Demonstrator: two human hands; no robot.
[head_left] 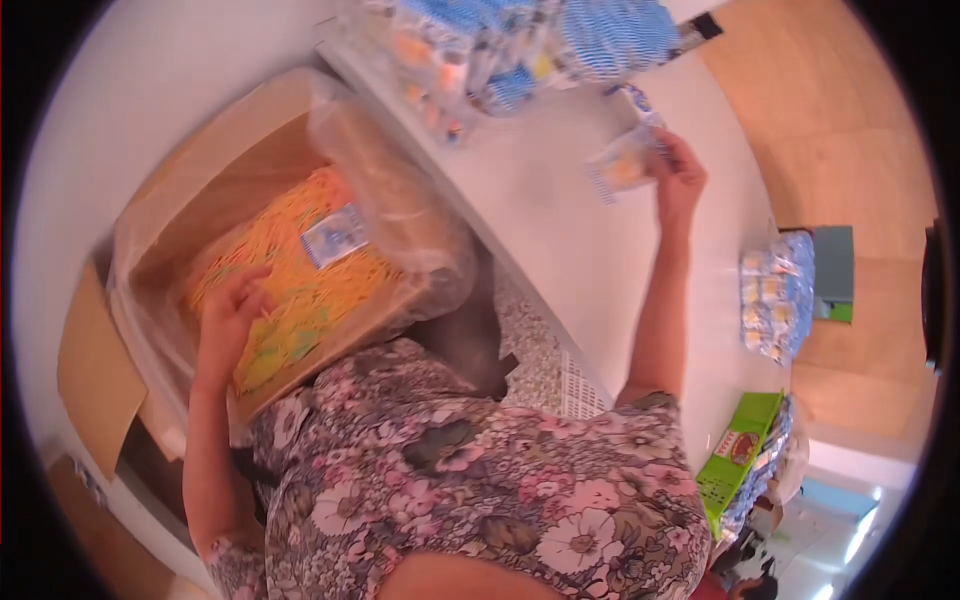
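Fingers of the left hand (232, 305) lay spread on orange snack packets (300, 270) inside a plastic-lined cardboard box (215, 150) beside the white table (560, 220), while the right hand (680, 180) pinched a small clear packet (625, 165) above that table near blue-and-white packages (600, 40).

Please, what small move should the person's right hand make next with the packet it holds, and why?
Probably the right hand should lower the small packet onto the white table, near the pile of similar packets. The packet is held up above the table, and the left hand already rests on the orange packets in the cardboard box.
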